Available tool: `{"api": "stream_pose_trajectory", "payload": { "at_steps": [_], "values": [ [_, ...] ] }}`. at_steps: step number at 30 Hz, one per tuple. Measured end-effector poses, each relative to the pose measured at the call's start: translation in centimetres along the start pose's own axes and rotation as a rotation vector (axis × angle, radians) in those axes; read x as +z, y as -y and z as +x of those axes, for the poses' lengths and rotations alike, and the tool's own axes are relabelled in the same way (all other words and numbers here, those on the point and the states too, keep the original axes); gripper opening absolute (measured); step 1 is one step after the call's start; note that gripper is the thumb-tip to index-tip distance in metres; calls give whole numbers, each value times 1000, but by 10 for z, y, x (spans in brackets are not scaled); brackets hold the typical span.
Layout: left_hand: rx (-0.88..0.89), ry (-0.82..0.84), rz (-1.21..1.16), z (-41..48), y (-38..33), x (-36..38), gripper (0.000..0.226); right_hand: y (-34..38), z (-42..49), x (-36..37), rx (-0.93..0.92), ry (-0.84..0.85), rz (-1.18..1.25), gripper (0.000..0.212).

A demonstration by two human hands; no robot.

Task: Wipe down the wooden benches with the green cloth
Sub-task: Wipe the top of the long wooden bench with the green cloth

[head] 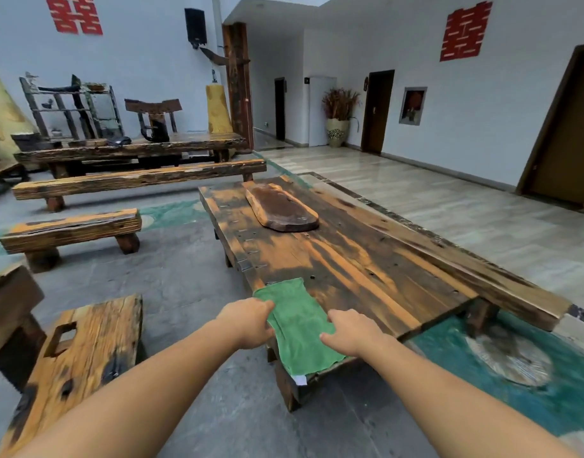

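Left hand (247, 322) grasps the green cloth (297, 320) at nine o'clock, right hand (348, 332) at three, fingers (266, 307) curled round it on the tabletop (350, 259).

the green cloth (297, 322) is showing a plain, even green, with a white tag (300, 380) at one end. the long wooden bench (350, 259) is glowing orange, streaked with dark brown and black along the grain. the slab (280, 209) on it is looking deep reddish brown. 2 red paper cuttings (74, 13) are standing out on the white wall (399, 44). the floor patch (482, 375) beside the bench is shimmering teal.
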State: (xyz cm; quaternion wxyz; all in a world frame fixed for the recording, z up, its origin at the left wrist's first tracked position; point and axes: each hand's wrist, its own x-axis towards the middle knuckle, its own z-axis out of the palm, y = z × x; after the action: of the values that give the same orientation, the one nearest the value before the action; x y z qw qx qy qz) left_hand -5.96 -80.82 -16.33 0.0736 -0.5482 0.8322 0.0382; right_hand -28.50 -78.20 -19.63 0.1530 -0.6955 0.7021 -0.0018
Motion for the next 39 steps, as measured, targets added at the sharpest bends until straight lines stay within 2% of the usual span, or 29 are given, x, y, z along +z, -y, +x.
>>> {"api": "stream_pose_trajectory", "payload": {
  "at_steps": [6, 14, 18, 22, 25, 26, 28, 29, 33, 36, 39],
  "values": [
    [67, 152, 53, 120, 28, 31, 36, -17, 95, 32, 113, 130, 107, 54],
    [299, 316, 121, 317, 84, 80, 40, -30, 237, 70, 370, 235, 291, 45],
    [424, 400, 141, 394, 99, 90, 38, -42, 276, 81, 538, 300, 323, 43],
    [522, 477, 145, 456, 99, 108, 37, -60, 293, 102, 651, 346, 355, 21],
    [570, 522, 135, 487, 93, 132, 40, -69, 302, 115, 729, 372, 401, 19],
    [581, 529, 128, 494, 90, 138, 42, -71, 305, 118, 749, 368, 419, 23],
    [624, 542, 133, 509, 82, 154, 46, -78, 313, 127, 798, 347, 441, 47],
    [645, 545, 144, 514, 78, 160, 49, -79, 314, 130, 820, 338, 440, 53],
    [702, 534, 154, 531, 64, 183, 69, -88, 322, 150, 894, 297, 435, 56],
    [675, 531, 152, 536, 63, 193, 81, -85, 321, 164, 894, 282, 423, 60],
    [669, 563, 229, 535, 61, 200, 71, -77, 316, 179, 918, 299, 371, 63]
  ]
}}
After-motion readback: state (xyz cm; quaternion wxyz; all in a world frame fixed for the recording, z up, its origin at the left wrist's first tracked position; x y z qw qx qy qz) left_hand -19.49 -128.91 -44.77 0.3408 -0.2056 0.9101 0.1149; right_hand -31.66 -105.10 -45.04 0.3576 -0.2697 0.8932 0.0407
